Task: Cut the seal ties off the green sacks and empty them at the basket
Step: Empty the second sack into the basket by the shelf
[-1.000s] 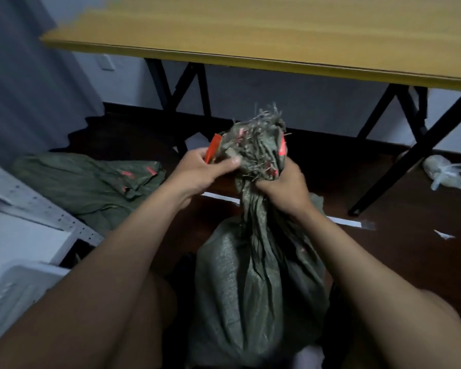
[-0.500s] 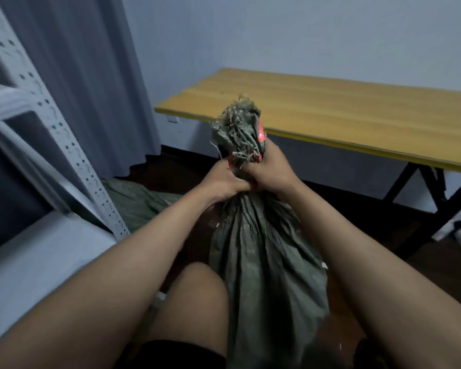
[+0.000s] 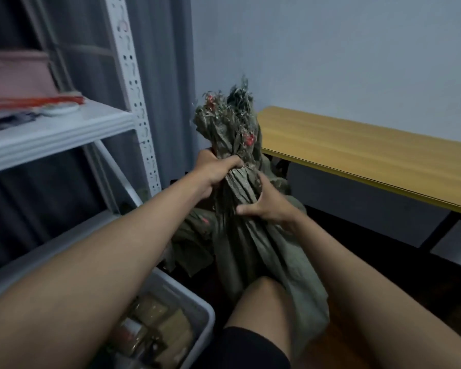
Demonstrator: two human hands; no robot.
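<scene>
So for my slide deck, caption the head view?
Left hand and right hand grip the green sack neck beside the grey basket.

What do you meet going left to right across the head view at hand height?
Shelf rack → left hand → green sack → right hand → wooden table.

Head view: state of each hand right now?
Left hand: grips the gathered neck of the green woven sack.
Right hand: holds the same sack just below that neck.
</scene>
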